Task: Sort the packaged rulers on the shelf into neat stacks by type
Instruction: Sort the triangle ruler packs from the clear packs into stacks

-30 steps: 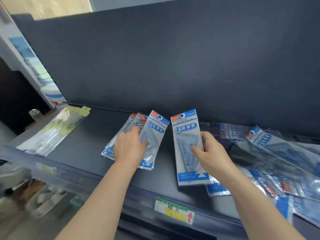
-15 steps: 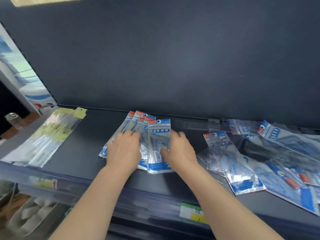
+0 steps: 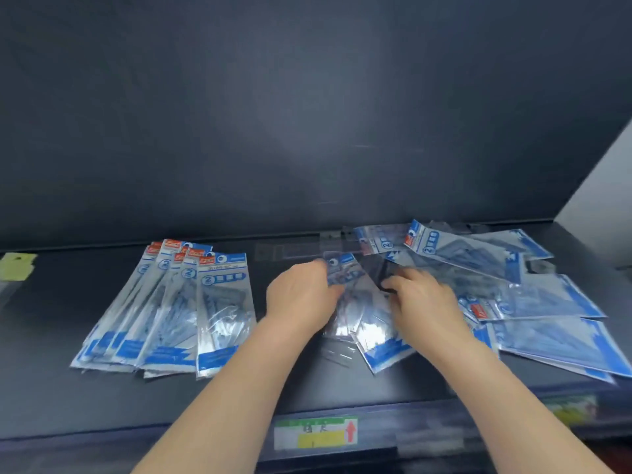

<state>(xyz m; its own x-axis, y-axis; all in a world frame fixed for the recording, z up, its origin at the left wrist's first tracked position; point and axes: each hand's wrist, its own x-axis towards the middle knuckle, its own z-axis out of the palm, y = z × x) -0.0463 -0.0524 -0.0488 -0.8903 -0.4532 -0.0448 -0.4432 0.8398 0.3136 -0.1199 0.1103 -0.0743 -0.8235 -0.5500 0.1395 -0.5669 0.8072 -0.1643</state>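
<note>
Now, head view: left grip (image 3: 301,299) curled round left edge of blue set-square packet (image 3: 345,268), mid-shelf between stack and heap. Right grip (image 3: 424,299) at packet's right side, fingers bent; blur, cannot tell whether holding. Fanned stack (image 3: 191,313) of same packets lies left on shelf (image 3: 68,398). Loose overlapping heap (image 3: 533,302) right. Price label (image 3: 316,434) on shelf front edge.

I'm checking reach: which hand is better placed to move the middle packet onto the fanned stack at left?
Probably left. The left hand grips the middle packet by its header and lies nearer the fanned stack; the right hand would cross over.
</note>
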